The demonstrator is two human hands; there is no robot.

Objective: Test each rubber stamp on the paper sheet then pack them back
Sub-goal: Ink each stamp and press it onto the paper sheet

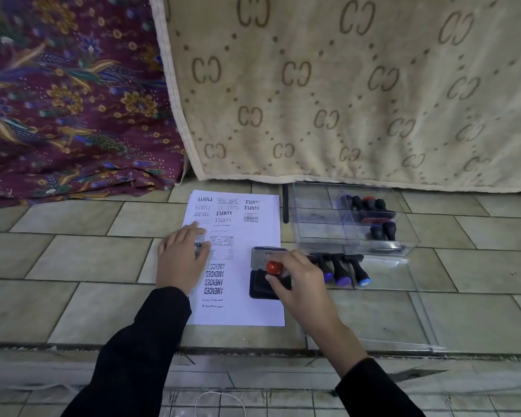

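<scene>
A white paper sheet [247, 233] lies on the tiled floor, covered with black stamp prints such as SAMPLE, EXPRESS and AMENDED. My left hand [182, 255] presses flat on the sheet's left edge. My right hand [298, 281] grips a stamp with a red knob [275, 267] and holds it down on the black ink pad [260, 288], whose metal lid [268, 255] stands open. Three stamps with blue and purple knobs [342, 272] lie just right of the pad. Several more stamps [373, 216] sit in a clear plastic box [316, 218].
A clear plastic lid [403, 311] lies on the floor at the right. A beige patterned cloth [343, 85] and a purple floral cloth [73, 100] hang behind. A black pen-like stick [285, 204] lies between sheet and box. A step edge [73, 346] runs near me.
</scene>
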